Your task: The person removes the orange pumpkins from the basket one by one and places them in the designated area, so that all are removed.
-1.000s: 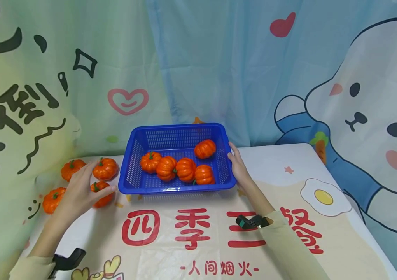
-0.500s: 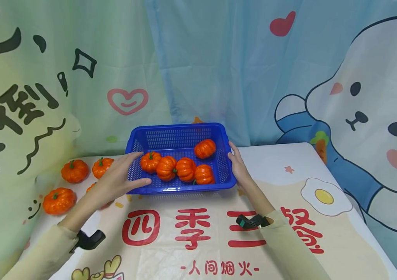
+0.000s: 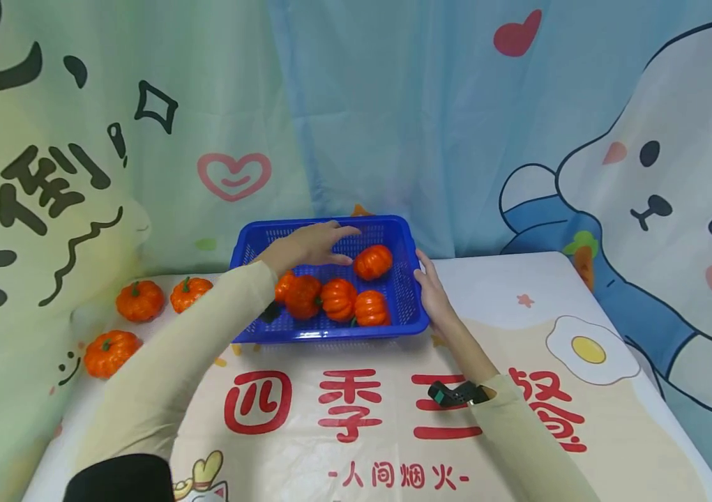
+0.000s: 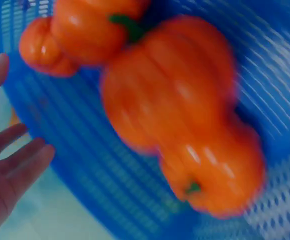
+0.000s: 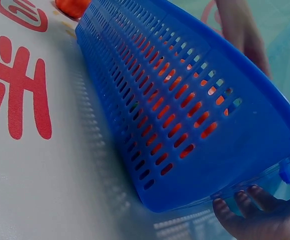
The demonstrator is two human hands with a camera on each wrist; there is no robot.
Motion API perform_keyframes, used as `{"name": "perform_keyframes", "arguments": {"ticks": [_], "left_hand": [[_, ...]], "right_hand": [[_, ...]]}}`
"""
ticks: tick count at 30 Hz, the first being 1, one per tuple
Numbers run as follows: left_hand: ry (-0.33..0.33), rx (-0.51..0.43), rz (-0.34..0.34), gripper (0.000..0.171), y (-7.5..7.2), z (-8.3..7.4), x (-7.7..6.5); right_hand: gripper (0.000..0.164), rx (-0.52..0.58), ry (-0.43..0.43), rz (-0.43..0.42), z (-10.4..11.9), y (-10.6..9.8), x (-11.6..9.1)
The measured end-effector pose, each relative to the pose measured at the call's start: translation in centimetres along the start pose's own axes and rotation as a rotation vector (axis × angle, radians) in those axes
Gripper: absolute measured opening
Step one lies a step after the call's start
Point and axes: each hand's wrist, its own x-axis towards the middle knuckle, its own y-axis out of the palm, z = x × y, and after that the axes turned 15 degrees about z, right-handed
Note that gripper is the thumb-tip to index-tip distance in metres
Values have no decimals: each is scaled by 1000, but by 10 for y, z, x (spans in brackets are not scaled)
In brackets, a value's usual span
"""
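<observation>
A blue perforated plastic basket (image 3: 330, 335) holds several small orange pumpkins (image 3: 338, 298) with green stems. My left hand (image 3: 314, 245) is over the basket's inside, fingers spread, nothing held. Its fingertips are near the pumpkin (image 3: 373, 263) at the back right; in the head view, a small gap shows between them. The left wrist view shows that hand (image 4: 10, 175) at the side, apart from the blurred pumpkins (image 4: 170, 90). At the basket's right end, the fingertips of my right hand (image 3: 434, 296) touch the outer wall; the right wrist view shows them (image 5: 260, 212) low against it, thumb hidden.
Three pumpkins lie on the table's left side: one at the back left (image 3: 140, 301), one beside it (image 3: 190, 293) and one nearer (image 3: 111, 353). My left forearm crosses the table and hides part of it. A printed curtain (image 3: 381, 125) hangs behind the basket.
My left hand has moved right from the loose pumpkins, across the basket's left rim, to above the pumpkins inside. My right hand has stayed at the basket's right end. The view has shifted slightly.
</observation>
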Motion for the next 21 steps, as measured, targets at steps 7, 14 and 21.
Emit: {"name": "perform_keyframes", "arguments": {"ticks": [7, 14, 21], "left_hand": [[35, -19, 167, 64, 4, -32, 50], [-8, -37, 172, 66, 8, -32, 58], [-18, -21, 111, 65, 9, -26, 59]], "right_hand": [[51, -38, 10, 3, 0, 3, 0], [50, -55, 15, -24, 0, 3, 2], [51, -45, 7, -24, 0, 1, 1]]}}
